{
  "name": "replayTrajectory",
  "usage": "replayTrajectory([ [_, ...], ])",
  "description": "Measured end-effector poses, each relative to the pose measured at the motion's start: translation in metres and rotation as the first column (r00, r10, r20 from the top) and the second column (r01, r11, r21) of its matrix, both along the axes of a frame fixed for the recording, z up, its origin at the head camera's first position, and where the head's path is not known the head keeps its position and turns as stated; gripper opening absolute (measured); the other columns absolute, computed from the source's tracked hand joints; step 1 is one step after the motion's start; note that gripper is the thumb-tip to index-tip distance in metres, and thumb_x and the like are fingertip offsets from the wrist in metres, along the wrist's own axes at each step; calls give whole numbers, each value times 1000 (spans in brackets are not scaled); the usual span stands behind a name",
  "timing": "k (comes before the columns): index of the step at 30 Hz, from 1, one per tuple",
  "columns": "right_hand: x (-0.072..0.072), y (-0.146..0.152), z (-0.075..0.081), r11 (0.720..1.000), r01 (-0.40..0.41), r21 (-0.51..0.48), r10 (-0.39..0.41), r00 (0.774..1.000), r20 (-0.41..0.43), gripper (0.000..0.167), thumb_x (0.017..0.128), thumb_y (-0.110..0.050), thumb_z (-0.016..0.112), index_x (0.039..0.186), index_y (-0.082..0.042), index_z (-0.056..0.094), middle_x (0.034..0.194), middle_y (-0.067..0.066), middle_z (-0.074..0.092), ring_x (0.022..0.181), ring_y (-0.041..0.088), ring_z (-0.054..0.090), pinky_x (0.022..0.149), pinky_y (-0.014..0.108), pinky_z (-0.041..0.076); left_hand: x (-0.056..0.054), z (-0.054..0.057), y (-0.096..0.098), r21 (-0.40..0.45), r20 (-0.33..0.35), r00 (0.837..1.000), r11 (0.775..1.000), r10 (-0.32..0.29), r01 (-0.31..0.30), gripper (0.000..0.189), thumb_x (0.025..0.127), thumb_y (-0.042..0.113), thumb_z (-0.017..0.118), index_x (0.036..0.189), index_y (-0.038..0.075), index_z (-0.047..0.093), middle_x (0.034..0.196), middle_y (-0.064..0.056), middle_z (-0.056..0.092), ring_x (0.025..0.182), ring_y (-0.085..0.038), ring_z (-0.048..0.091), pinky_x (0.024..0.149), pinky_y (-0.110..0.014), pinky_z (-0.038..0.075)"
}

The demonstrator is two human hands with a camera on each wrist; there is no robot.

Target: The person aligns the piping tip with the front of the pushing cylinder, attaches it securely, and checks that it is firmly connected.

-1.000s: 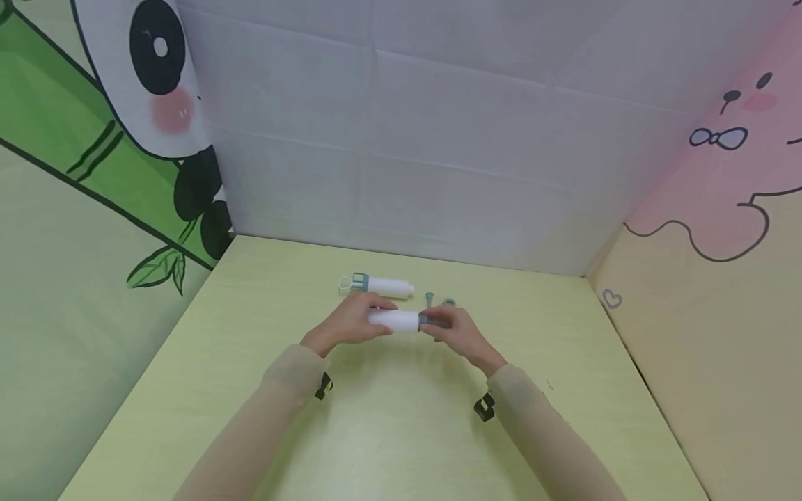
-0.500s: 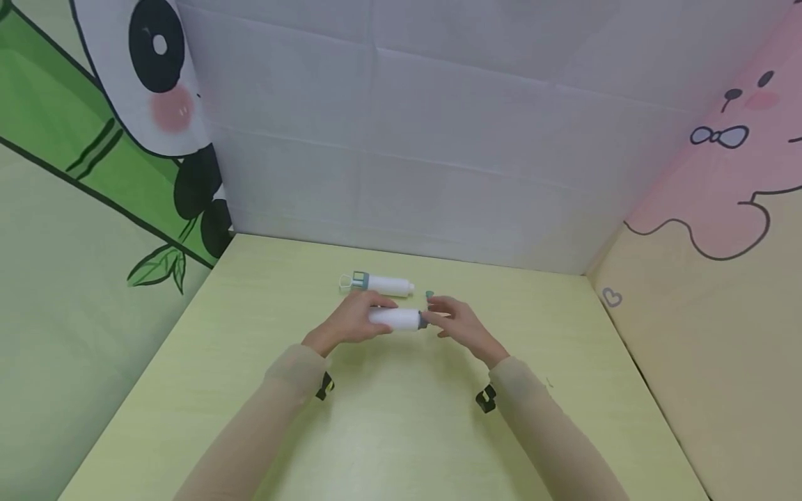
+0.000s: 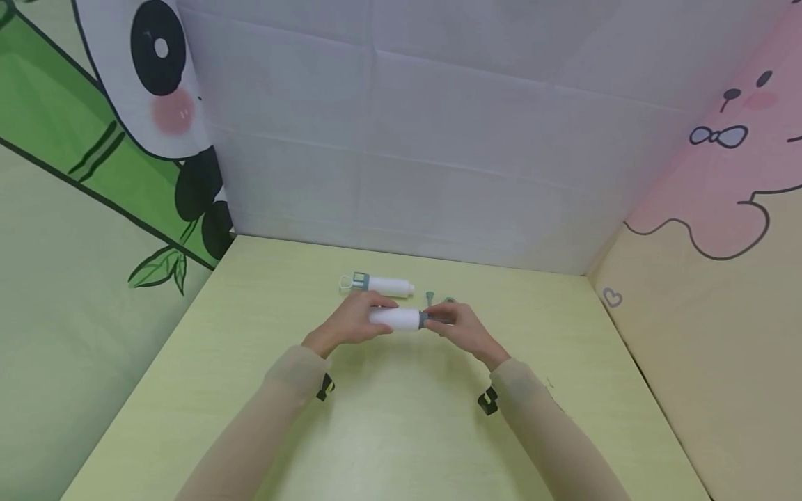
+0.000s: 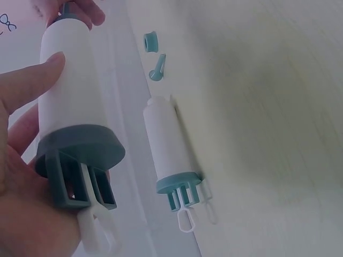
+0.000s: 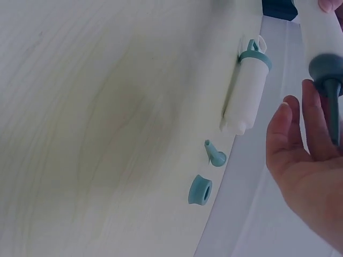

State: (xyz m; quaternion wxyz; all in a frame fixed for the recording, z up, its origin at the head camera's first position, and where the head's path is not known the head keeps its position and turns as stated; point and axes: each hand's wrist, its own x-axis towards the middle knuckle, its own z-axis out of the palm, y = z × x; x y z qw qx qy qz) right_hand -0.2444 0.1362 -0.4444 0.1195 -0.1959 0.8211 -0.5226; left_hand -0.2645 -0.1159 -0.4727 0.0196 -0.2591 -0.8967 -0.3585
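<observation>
My left hand (image 3: 352,319) grips the white barrel of a piping syringe (image 3: 395,319), held sideways above the table. Its dark teal handle end (image 4: 80,147), with a white plunger loop (image 4: 99,230), faces left past the palm. A long tapered dark teal nozzle (image 5: 333,104) is on the other end, pointing right. Thumb and fingers of my right hand (image 3: 465,328) pinch around this nozzle close to its collar. Another white piping syringe (image 3: 388,287) with a lighter teal handle end lies on the table behind, its loop to the left.
Right of the lying syringe, a small teal nozzle (image 5: 216,156) and a teal ring-shaped piece (image 5: 200,190) rest on the pale wood table (image 3: 401,431). A white cloth wall (image 3: 438,153) rises behind the table's far edge, with printed panels on both sides.
My right fingers spread off the nozzle half a second ago and have come back around it. The left hand and the syringe in it stay nearly still.
</observation>
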Motion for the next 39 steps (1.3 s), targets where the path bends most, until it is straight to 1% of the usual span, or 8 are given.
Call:
replayTrajectory([
  [5,1,-1,2,997,40,73,-43,998,48,33,100,-21,52,111,7,65,97,11,68,95,33,63,80,49,50,0,1,3,2,-9,1000,1000,-11,11,36,75,19,82,109,13,72,104,2,67,93,-17,58,81,-37,47],
  [8,0,0,3,997,41,66,-45,997,55,35,101,-22,50,114,8,63,98,13,68,96,36,62,80,50,49,0,2,4,4,-6,1000,1000,-18,18,36,74,18,82,109,12,72,104,2,68,92,-17,59,80,-37,47],
  [16,-3,7,-3,999,-51,-13,52,997,59,51,86,-13,73,130,1,53,118,18,61,106,27,61,83,41,50,0,1,2,-13,20,1000,1000,11,-11,38,75,20,82,110,13,71,106,2,67,93,-17,58,82,-38,47],
  [20,-10,7,-18,995,-64,-77,67,997,36,50,83,-7,75,127,3,55,121,19,59,110,32,59,83,38,50,-1,0,3,5,9,1000,1000,-10,10,37,75,20,82,110,12,71,105,2,67,91,-17,58,80,-37,47],
  [25,-17,7,-34,997,-36,-75,35,999,-21,38,84,-8,73,120,-2,62,119,13,60,106,27,61,82,36,51,-1,0,4,27,-9,999,999,-36,36,37,75,19,81,109,10,71,104,0,67,90,-16,59,79,-36,47],
  [32,0,1,-2,997,-79,-25,79,997,-22,32,90,-3,66,118,9,60,116,21,59,103,29,62,80,36,52,1,2,4,16,13,999,999,-36,36,36,75,17,82,109,10,71,102,0,68,89,-16,59,79,-36,48],
  [36,-3,2,-3,993,-117,22,118,993,-22,27,94,-6,61,116,10,61,106,18,65,95,32,64,75,41,52,3,3,6,-9,26,999,1000,-29,29,36,73,14,83,107,10,71,101,1,67,90,-16,58,80,-37,47],
  [39,-11,5,-15,991,-135,26,135,991,-11,26,96,-8,58,113,10,61,97,17,67,90,42,62,74,48,51,3,0,7,-34,15,999,999,-36,36,36,72,13,83,106,11,71,100,2,67,90,-15,58,80,-38,47],
])
